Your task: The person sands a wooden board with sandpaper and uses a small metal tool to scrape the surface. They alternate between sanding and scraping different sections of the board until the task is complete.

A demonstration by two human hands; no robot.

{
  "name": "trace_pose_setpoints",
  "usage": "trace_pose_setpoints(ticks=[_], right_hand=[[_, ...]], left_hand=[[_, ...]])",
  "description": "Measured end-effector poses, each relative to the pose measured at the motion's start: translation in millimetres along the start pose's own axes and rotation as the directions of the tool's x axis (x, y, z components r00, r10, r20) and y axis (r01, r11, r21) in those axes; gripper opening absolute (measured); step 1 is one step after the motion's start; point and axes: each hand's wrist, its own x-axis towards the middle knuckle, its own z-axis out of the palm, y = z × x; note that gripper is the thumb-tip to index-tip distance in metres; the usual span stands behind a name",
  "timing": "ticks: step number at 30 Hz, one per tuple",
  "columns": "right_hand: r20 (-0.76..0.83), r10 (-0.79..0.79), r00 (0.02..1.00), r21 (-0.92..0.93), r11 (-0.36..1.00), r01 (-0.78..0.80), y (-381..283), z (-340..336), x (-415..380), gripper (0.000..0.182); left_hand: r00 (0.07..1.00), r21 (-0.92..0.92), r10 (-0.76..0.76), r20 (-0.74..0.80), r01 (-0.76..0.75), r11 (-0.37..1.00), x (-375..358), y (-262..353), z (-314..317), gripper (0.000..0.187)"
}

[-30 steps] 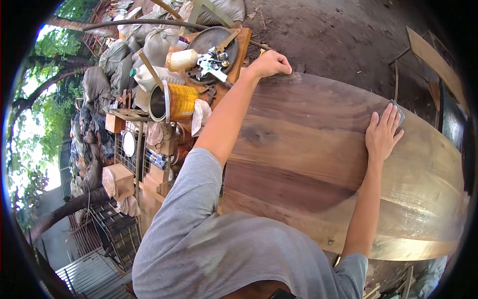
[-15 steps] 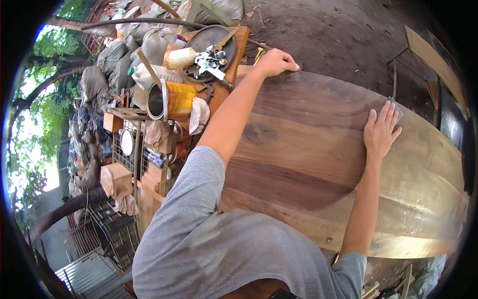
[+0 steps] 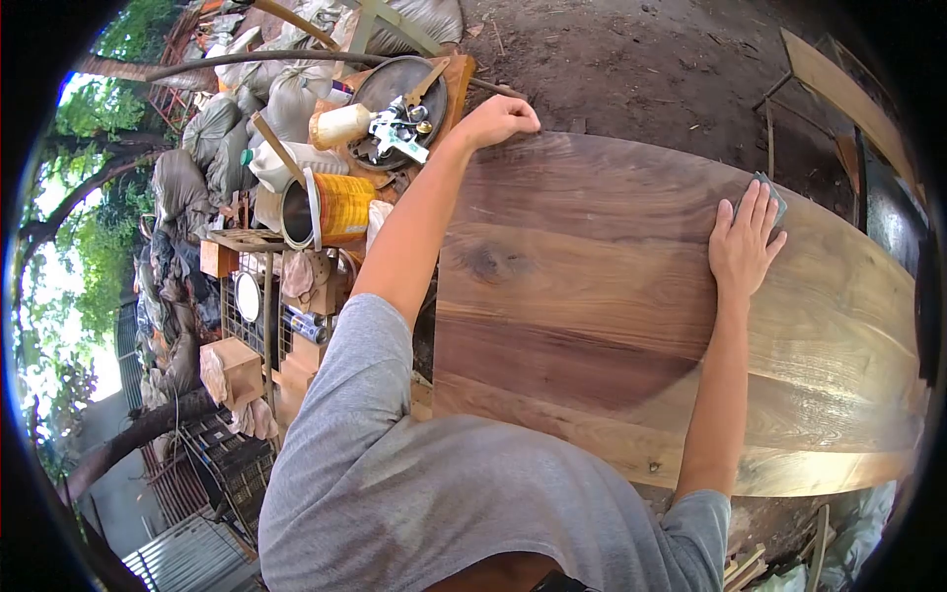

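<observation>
A large dark wooden panel [image 3: 552,345] with a curved far edge lies in front of me, its right part paler and shinier. My right hand [image 3: 747,242] rests on it near the far edge, fingers stretched over a small green pad [image 3: 776,205] and pressing it to the wood. The pad is partly hidden under the fingers. At the panel's far left corner is my left hand [image 3: 503,120], its fingers curled closed; what they hold, if anything, is hidden.
Left of the panel, a cluttered stand holds a spray gun [image 3: 400,130] on a round black tray [image 3: 434,94], a yellow can [image 3: 345,207] and a white jug [image 3: 291,166]. A wooden box [image 3: 232,373] sits lower. A wooden frame [image 3: 838,89] stands at the far right.
My left hand has moved left along the far edge to the panel's corner. The view has shifted slightly. My right hand stays on the pad at nearly the same spot.
</observation>
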Motion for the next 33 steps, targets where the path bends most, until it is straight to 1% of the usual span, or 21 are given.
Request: trace_pose_setpoints(ticks=[2,3,5,11,14,15,16,18,20,21,22,23,24,26,27,28,30,31,32,33], right_hand=[[0.001,0.001,1.000,-0.003,1.000,-0.001,-1,-1,0,0.065],[0.001,0.001,1.000,0.004,1.000,-0.001,-1,-1,0,0.065],[0.001,0.001,1.000,0.012,1.000,-0.001,-1,-2,0,0.065],[0.003,0.001,1.000,-0.006,1.000,-0.001,-1,0,0,0.065],[0.008,-0.007,1.000,-0.031,0.999,0.007,-1,0,1,0.065],[0.014,-0.002,1.000,-0.035,0.999,0.003,-1,-1,1,0.065],[0.020,-0.004,1.000,-0.038,0.999,0.004,-2,-2,0,0.065],[0.008,-0.032,0.999,-0.026,0.999,0.033,-1,3,1,0.065],[0.005,-0.017,1.000,-0.083,0.996,0.017,-1,6,0,0.064],[-0.008,-0.046,0.999,-0.067,0.997,0.045,-2,5,1,0.064],[0.007,-0.032,0.999,-0.071,0.997,0.032,-2,3,0,0.064],[0.022,-0.016,1.000,-0.077,0.997,0.017,-3,1,0,0.064],[0.009,-0.044,0.999,-0.070,0.997,0.044,-3,0,0,0.064],[0.051,-0.012,0.999,-0.089,0.996,0.016,-2,1,0,0.064],[0.052,-0.016,0.999,-0.083,0.996,0.020,-1,3,0,0.065],[0.042,-0.038,0.998,-0.082,0.996,0.041,0,4,1,0.065],[0.048,-0.020,0.999,-0.064,0.998,0.023,1,7,1,0.065],[0.041,-0.037,0.998,-0.066,0.997,0.040,2,7,0,0.065],[0.045,-0.034,0.998,-0.061,0.997,0.037,3,8,0,0.064],[0.047,-0.029,0.998,-0.054,0.998,0.031,1,7,1,0.064]], left_hand=[[0.986,-0.091,-0.030,0.162,0.045,0.995,-3,10,-4,0.013],[0.986,-0.091,-0.029,0.164,0.045,0.995,-2,9,-4,0.013],[0.978,-0.122,-0.102,0.182,0.125,0.985,1,9,-7,0.013],[0.967,-0.142,-0.151,0.205,0.182,0.973,8,3,-6,0.009],[0.972,-0.130,-0.139,0.189,0.165,0.978,5,9,-5,0.010],[0.974,-0.192,-0.099,0.202,0.138,0.972,9,-4,-5,0.018],[0.976,-0.194,-0.108,0.189,0.144,0.970,7,-3,-1,0.018],[0.995,0.004,0.032,0.097,-0.033,0.999,6,-1,2,0.020],[0.995,0.000,-0.030,0.096,0.030,1.000,6,1,4,0.029],[0.996,0.043,-0.036,0.087,0.032,0.999,6,2,2,0.033],[0.996,0.082,-0.045,0.080,0.038,0.996,3,4,2,0.036],[0.997,0.090,-0.051,0.059,0.046,0.995,1,5,3,0.038],[0.998,0.096,-0.054,0.040,0.050,0.994,-2,8,5,0.040],[0.997,0.119,-0.080,-0.005,0.080,0.990,-9,15,8,0.039],[0.995,0.146,-0.101,-0.021,0.103,0.984,-10,16,7,0.037],[0.994,0.136,-0.105,-0.043,0.110,0.985,-7,10,5,0.037],[0.996,0.040,-0.066,0.056,0.064,0.997,-4,2,4,0.033],[0.995,0.025,-0.067,0.070,0.065,0.998,-2,0,4,0.029],[0.996,0.016,-0.068,0.055,0.067,0.998,-1,-3,3,0.029],[0.994,-0.029,-0.070,0.084,0.072,0.997,-1,-3,1,0.028]])
